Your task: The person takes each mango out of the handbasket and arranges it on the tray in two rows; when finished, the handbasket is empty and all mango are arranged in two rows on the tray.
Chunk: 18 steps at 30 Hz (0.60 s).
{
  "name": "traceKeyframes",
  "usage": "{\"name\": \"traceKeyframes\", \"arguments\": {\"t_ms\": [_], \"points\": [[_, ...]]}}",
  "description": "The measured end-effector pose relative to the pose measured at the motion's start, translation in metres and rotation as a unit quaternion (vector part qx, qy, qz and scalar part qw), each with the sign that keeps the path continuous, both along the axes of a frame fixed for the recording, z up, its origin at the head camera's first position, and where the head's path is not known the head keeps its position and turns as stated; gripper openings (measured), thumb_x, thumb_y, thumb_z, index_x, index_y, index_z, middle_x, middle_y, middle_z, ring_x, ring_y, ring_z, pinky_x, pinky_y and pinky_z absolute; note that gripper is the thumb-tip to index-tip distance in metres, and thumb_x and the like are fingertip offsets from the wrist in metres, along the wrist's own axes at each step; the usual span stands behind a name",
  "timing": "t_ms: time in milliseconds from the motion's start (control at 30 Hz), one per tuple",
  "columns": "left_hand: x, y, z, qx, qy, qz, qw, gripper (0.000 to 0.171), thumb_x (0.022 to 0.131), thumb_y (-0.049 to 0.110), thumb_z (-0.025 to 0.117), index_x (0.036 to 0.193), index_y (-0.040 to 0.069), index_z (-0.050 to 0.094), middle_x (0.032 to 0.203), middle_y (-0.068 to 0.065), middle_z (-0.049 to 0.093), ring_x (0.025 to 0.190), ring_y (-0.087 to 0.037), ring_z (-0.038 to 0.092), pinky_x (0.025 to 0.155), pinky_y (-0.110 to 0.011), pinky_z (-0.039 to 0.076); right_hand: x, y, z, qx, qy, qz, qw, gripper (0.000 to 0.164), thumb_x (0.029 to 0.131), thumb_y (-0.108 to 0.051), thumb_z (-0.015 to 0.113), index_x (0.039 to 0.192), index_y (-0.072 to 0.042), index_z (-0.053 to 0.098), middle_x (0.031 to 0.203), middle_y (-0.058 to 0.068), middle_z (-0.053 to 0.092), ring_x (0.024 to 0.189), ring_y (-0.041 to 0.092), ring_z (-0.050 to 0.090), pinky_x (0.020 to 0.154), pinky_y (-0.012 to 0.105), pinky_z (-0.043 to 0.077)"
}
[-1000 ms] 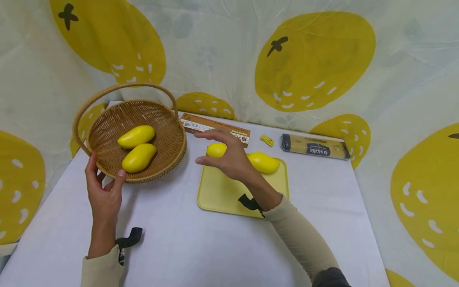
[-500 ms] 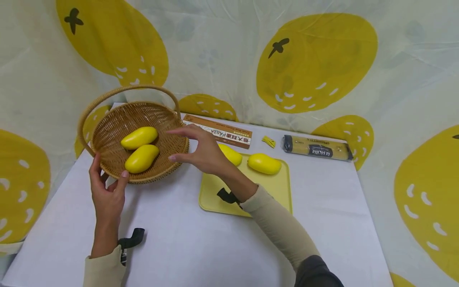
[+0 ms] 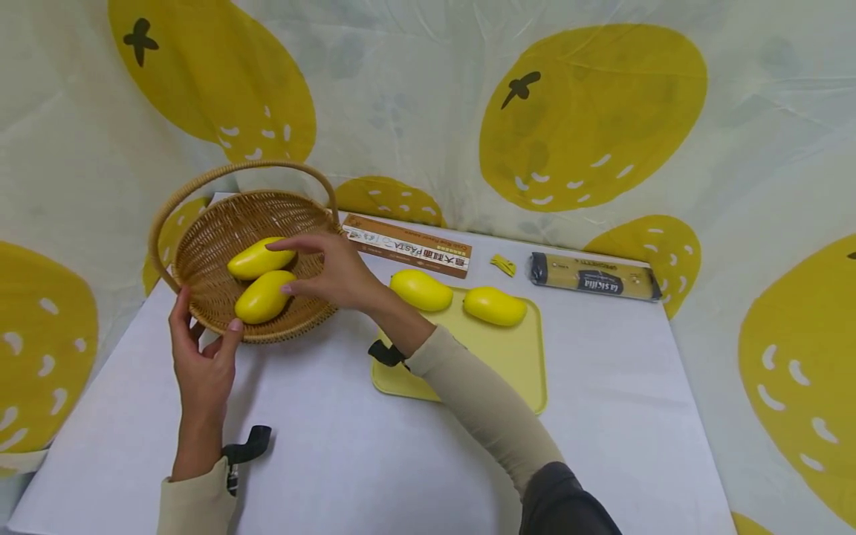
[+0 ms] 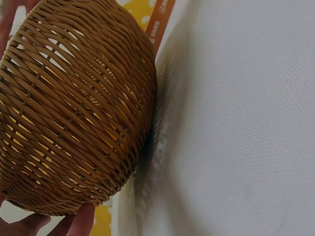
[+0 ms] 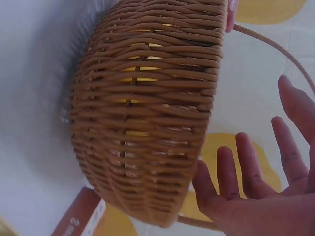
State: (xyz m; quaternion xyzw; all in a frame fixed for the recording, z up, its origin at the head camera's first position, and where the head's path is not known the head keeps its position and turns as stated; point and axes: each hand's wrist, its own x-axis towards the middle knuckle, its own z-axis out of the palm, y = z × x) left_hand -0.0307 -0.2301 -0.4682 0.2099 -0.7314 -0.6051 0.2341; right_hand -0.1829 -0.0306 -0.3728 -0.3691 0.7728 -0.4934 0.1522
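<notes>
At the left of the head view, a wicker basket (image 3: 207, 238) with an arched handle tilts toward me. Two yellow mangoes (image 3: 259, 298) lie in it. My left hand (image 3: 203, 371) grips its near left rim, thumb on the edge; the left wrist view shows fingers against the woven side (image 4: 74, 113). My right hand (image 3: 337, 275) reaches over the right part of the basket, fingers and thumb spread around nothing, thumb tip close to the nearer mango. In the right wrist view the right hand (image 5: 268, 196) has its fingers apart beside the rim.
Two more mangoes (image 3: 495, 306) lie at the back of a yellow tray (image 3: 495, 371) right of the basket. Behind stand a pasta box (image 3: 408, 247), a small yellow packet (image 3: 503, 264) and a spaghetti pack (image 3: 595, 276), near a fruit-printed curtain (image 3: 414, 96).
My right hand has moved left from above the tray to over the basket, fingers still spread. The left hand keeps its grip on the rim, and the mangoes have stayed put.
</notes>
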Motion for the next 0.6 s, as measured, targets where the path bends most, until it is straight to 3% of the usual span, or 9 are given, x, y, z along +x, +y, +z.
{"name": "traceKeyframes", "arguments": {"t_ms": [133, 367, 600], "points": [[0.0, 0.0, 0.0, -0.005, 0.001, -0.001, 1.0, 0.085, 0.1, 0.011, 0.072, 0.167, 0.036, 0.027, 0.172, 0.006, 0.03, 0.148, -0.027, 0.039, 0.103, -0.018, 0.05, -0.006, -0.014, -0.005, 0.022, -0.028, -0.003, 0.999, 0.054, 0.09, -0.019, 0.086, 0.141, -0.027, 0.069, 0.147, -0.011, 0.065, 0.135, 0.007, 0.055, 0.113, 0.022, 0.043], [0.0, 0.001, 0.002, -0.001, -0.014, -0.001, 0.9999, 0.085, 0.1, 0.013, 0.071, 0.168, 0.038, 0.025, 0.173, 0.009, 0.028, 0.151, -0.027, 0.037, 0.105, -0.021, 0.048, -0.014, -0.036, -0.014, 0.03, -0.098, -0.024, 0.994, 0.05, 0.089, -0.011, 0.087, 0.136, -0.021, 0.072, 0.143, -0.007, 0.067, 0.141, 0.021, 0.056, 0.112, 0.027, 0.048], [0.001, 0.002, 0.001, -0.015, -0.015, 0.001, 0.9998, 0.086, 0.1, 0.015, 0.072, 0.168, 0.037, 0.025, 0.173, 0.009, 0.028, 0.15, -0.027, 0.039, 0.103, -0.021, 0.048, -0.019, -0.054, -0.021, 0.106, -0.131, -0.033, 0.985, 0.047, 0.089, -0.008, 0.086, 0.131, -0.026, 0.075, 0.144, -0.01, 0.065, 0.139, 0.02, 0.055, 0.108, 0.03, 0.05]]}}
